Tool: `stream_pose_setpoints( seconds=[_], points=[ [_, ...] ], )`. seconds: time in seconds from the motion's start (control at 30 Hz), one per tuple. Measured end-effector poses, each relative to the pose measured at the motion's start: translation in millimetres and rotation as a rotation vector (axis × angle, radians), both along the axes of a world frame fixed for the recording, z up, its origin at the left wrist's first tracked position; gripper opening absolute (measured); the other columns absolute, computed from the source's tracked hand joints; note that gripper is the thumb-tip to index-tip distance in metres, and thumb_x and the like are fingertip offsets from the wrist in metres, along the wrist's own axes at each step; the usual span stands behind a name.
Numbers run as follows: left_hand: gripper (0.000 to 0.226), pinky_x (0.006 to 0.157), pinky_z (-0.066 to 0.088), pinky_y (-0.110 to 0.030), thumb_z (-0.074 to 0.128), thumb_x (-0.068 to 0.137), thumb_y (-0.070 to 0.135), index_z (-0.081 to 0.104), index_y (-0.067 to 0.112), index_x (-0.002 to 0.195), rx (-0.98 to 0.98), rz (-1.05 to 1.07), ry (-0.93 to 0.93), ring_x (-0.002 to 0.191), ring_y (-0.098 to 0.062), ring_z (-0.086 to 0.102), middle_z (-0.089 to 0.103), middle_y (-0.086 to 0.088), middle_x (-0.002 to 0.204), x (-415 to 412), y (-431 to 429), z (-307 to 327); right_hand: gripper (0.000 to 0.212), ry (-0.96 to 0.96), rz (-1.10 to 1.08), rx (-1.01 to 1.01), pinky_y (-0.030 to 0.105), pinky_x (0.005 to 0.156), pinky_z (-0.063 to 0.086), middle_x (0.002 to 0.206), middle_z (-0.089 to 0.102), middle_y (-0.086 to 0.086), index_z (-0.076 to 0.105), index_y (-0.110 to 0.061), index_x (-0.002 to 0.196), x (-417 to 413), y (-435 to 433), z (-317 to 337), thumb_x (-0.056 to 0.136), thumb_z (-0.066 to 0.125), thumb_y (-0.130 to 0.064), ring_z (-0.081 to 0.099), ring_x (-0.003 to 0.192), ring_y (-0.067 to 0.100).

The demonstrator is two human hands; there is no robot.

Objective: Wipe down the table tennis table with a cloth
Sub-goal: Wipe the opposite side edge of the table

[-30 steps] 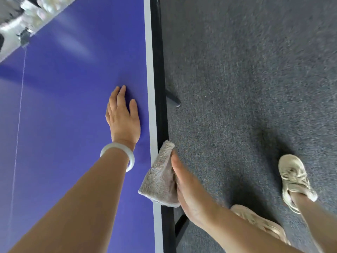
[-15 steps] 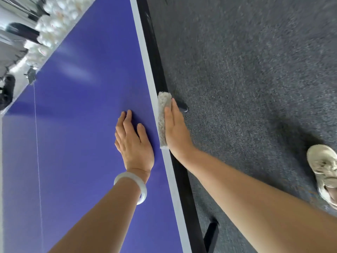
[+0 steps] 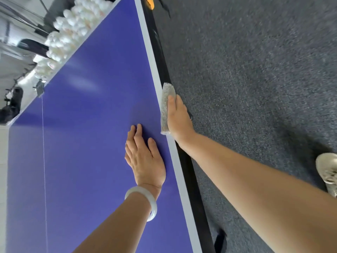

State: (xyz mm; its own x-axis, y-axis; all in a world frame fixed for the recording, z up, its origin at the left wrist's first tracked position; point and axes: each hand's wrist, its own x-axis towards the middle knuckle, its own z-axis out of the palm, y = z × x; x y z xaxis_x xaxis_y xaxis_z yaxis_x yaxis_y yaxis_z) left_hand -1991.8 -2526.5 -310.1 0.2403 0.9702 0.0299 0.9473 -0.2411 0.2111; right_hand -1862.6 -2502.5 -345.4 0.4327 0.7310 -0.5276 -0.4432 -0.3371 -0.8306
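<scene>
The blue table tennis table (image 3: 91,125) fills the left of the view, its white border and black side rail running diagonally. A grey-beige cloth (image 3: 165,105) is folded over that right edge. My right hand (image 3: 179,118) presses the cloth against the table's side from the outside, thumb on top of the cloth; its fingers are hidden below the rim. My left hand (image 3: 144,157), with a white bangle on the wrist, lies flat on the blue surface just inside the edge, fingers straight, holding nothing.
Several white balls (image 3: 71,28) are piled along the table's far end. A thin white centre line (image 3: 43,161) crosses the surface. Dark grey carpet (image 3: 255,70) lies to the right, with a pale shoe (image 3: 328,172) at the edge. An orange object (image 3: 150,2) sits at the top.
My right hand has slid the cloth forward along the table's right edge, from near my body to farther up the rail. My left hand stays flat on the surface as I step along.
</scene>
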Motion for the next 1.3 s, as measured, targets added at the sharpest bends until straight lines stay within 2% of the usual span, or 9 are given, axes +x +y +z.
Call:
stream_pose_setpoints(
  seconds=[0.2,0.27,0.4,0.53,0.63,0.83,1.03,1.17,1.3],
  points=[
    [0.051,0.115,0.017,-0.039,0.029,0.101,0.032,0.032,0.022,0.151,0.003,0.004,-0.005,0.144,-0.014,0.022,0.025,0.006,0.158,2,0,1,0.065,0.024,-0.023,0.106,0.01,0.115,0.011,0.159,0.019,-0.024,0.015,-0.031,0.157,-77,-123,2,0.098,0.021,-0.059,0.015,0.142,-0.014],
    [0.054,0.116,0.018,-0.04,0.027,0.098,0.034,0.032,0.022,0.151,-0.002,0.009,0.0,0.143,-0.016,0.024,0.025,0.007,0.158,2,0,1,0.061,0.065,-0.016,0.092,0.008,0.116,0.01,0.156,0.019,-0.031,0.017,-0.036,0.154,-90,-145,5,0.098,0.022,-0.058,0.013,0.141,-0.018],
    [0.053,0.12,0.016,-0.042,0.028,0.099,0.032,0.03,0.023,0.152,-0.031,0.003,-0.015,0.146,-0.015,0.02,0.024,0.005,0.158,3,-1,4,0.055,0.103,-0.041,0.036,0.031,0.122,0.021,0.158,0.034,-0.01,0.026,-0.025,0.156,-52,-84,3,0.105,0.024,-0.047,0.028,0.144,0.001],
    [0.054,0.119,0.016,-0.044,0.028,0.098,0.032,0.029,0.023,0.152,-0.051,0.018,-0.005,0.146,-0.015,0.02,0.023,0.006,0.159,2,0,6,0.055,0.077,-0.024,0.028,0.038,0.118,0.027,0.154,0.04,0.005,0.027,-0.018,0.155,9,7,-1,0.107,0.025,-0.044,0.035,0.142,0.019],
    [0.054,0.119,0.016,-0.045,0.027,0.099,0.031,0.029,0.024,0.152,-0.066,0.026,-0.005,0.146,-0.016,0.02,0.021,0.008,0.16,3,0,7,0.063,0.047,0.029,0.089,0.042,0.116,0.031,0.15,0.041,0.007,0.023,-0.019,0.156,7,3,2,0.103,0.031,-0.053,0.039,0.138,0.02],
    [0.053,0.117,0.019,-0.046,0.027,0.099,0.029,0.031,0.023,0.152,-0.08,0.047,-0.009,0.144,-0.02,0.024,0.022,0.007,0.159,5,-1,9,0.09,0.016,0.163,0.052,0.035,0.115,0.031,0.153,0.035,0.003,0.018,-0.018,0.157,-20,-66,11,0.084,0.04,-0.065,0.036,0.139,0.014],
    [0.053,0.117,0.02,-0.047,0.027,0.099,0.027,0.031,0.02,0.152,-0.091,0.053,0.013,0.143,-0.022,0.026,0.022,0.005,0.159,6,1,9,0.066,-0.067,0.14,-0.01,0.036,0.11,0.037,0.144,0.042,0.011,0.027,-0.012,0.153,-13,-40,10,0.098,0.047,-0.043,0.045,0.13,0.023],
    [0.054,0.119,0.016,-0.045,0.026,0.099,0.028,0.03,0.019,0.152,-0.096,0.04,0.04,0.145,-0.022,0.021,0.02,0.004,0.16,6,1,11,0.059,-0.021,0.092,-0.035,0.046,0.108,0.04,0.139,0.047,0.014,0.037,-0.01,0.145,11,4,12,0.098,0.051,-0.044,0.049,0.127,0.027],
    [0.057,0.122,0.008,-0.037,0.018,0.099,0.035,0.025,0.022,0.154,-0.107,0.05,0.086,0.147,-0.021,0.016,0.017,0.006,0.161,5,0,9,0.056,0.0,0.179,0.002,0.048,0.104,0.044,0.132,0.05,0.012,0.034,-0.015,0.144,28,16,8,0.098,0.052,-0.042,0.053,0.12,0.027]
  ],
)
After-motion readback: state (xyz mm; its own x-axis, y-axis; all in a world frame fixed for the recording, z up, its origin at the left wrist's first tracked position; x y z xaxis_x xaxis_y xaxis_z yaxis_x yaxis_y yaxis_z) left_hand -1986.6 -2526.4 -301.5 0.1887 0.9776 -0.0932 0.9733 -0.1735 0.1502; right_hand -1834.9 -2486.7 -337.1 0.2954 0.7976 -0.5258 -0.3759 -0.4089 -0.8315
